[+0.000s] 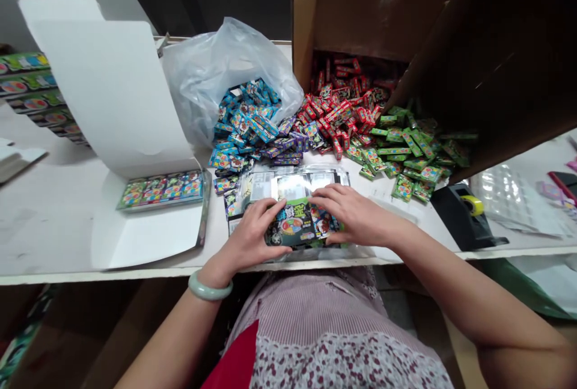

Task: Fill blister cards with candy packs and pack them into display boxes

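Between my hands, near the table's front edge, is a dark printed packet (pixel 293 226) with a green band and a colourful round picture. My left hand (pixel 255 232) grips its left end, thumb along the near edge and fingers over the far one. On the right end, my right hand (pixel 354 213) is curled around with thumb and fingers apart across it. A small blue printed box (pixel 323 223) shows beside the right fingers; whether it is part of the packet I cannot tell. Under them lie clear plastic sheets or sleeves (pixel 256 183) and more printed pieces.
An open white carton (pixel 112 88) at left holds a row of small boxes (pixel 162 189). Behind are a plastic bag (pixel 193 76) spilling blue boxes (pixel 252 115), purple boxes (pixel 288 145), a cardboard box (pixel 356 22) spilling red boxes (pixel 342 112), green boxes (pixel 412 148), and a tape dispenser (pixel 466 220).
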Tool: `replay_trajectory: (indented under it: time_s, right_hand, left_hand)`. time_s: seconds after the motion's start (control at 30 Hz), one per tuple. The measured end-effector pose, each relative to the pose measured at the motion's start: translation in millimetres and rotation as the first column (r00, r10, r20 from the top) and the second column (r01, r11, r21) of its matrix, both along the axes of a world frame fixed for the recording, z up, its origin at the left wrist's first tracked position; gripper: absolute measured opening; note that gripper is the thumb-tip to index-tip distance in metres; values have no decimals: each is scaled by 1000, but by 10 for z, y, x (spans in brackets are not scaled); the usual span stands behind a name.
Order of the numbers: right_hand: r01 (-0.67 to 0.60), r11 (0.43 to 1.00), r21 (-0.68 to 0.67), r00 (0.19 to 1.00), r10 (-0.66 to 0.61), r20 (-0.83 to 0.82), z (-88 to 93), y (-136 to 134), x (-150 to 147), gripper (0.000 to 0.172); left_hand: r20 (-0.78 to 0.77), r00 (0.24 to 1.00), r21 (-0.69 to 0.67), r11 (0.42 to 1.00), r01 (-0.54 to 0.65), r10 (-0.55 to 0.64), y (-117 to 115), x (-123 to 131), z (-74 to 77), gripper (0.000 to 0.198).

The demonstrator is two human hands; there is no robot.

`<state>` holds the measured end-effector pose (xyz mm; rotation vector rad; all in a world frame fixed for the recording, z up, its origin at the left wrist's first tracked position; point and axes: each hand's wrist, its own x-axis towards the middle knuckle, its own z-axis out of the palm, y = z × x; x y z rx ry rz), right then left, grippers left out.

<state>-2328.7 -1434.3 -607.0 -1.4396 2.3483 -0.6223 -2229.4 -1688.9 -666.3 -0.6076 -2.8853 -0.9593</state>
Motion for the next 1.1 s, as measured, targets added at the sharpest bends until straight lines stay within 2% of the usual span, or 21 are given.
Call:
replay_trajectory:
  time_s: [0.07, 0.13, 0.23, 0.3, 0.33, 0.43, 0.5, 0.57, 0.63, 0.67, 0.73, 0.8, 0.83, 0.93, 1.0, 1.03, 1.1]
  right_hand:
    - [21, 999, -46, 997, -18, 70, -35, -34, 27, 87]
    - [62, 992, -107, 991, -48, 128, -87, -66, 62, 92]
    - [283, 934, -218, 953, -248, 174, -172, -101, 150, 76]
    - [446, 863, -235, 880, -376, 291, -214, -122, 225, 59]
    - [506, 835, -215, 827, -400, 394, -225, -134, 259, 52]
    - [606, 780, -157, 640, -362, 677, -202, -166, 301, 38]
    - [661, 726, -192, 600, -357, 716, -154, -172, 279, 32]
    - [702, 656, -277, 623, -376, 686, -120, -163, 257, 36]
    - [754, 565, -336, 607, -405, 684, -145, -149, 277, 43]
    - [782, 519, -343, 583, -417, 697, -185, -143, 307, 44]
    - [823, 470, -319, 531, -438, 725, -304, -129, 399, 38]
    - [839, 466, -281, 504, -471, 724, -430, -111, 499, 28]
    - [834, 483, -266, 509, -487, 710, -478, -99, 536, 24]
    - [782, 578, -234, 568, -506, 649, -526, -57, 554, 15]
    - [731, 637, -245, 629, -490, 603, -496, -33, 496, 10]
    - [711, 654, -258, 654, -478, 587, -474, -28, 457, 10]
    - [702, 655, -281, 661, -450, 601, -438, -34, 382, 12]
  left_hand:
    - [12, 1000, 21, 1000, 8, -9, 22, 1, 8, 92]
    - [0, 1000, 26, 1000, -8, 8, 49, 0, 12, 92]
    - [-35, 993, 13, 994, -109, 110, 94, 10, 36, 90]
    - [-79, 981, 17, 985, -174, 175, 129, 21, 83, 88]
    - [-99, 976, 25, 981, -195, 196, 150, 24, 117, 88]
    - [-64, 967, 132, 963, -237, 247, 228, 11, 233, 80]
    - [73, 951, 314, 898, -307, 299, 297, -3, 278, 59]
    - [247, 923, 517, 766, -383, 295, 383, 2, 262, 44]
    - [366, 901, 643, 636, -427, 234, 472, 40, 182, 51]
    - [397, 896, 675, 599, -431, 197, 511, 72, 125, 57]
    - [423, 894, 698, 576, -426, 148, 562, 153, 5, 66]
    - [429, 896, 684, 605, -407, 117, 568, 235, -90, 67]
    - [425, 898, 663, 637, -394, 114, 557, 268, -119, 66]
    - [351, 917, 511, 781, -359, 192, 512, 301, -139, 61]
    - [272, 931, 427, 836, -345, 246, 507, 260, -126, 55]
    - [242, 933, 426, 835, -349, 267, 516, 223, -117, 48]
    - [216, 922, 500, 774, -388, 323, 549, 126, -99, 29]
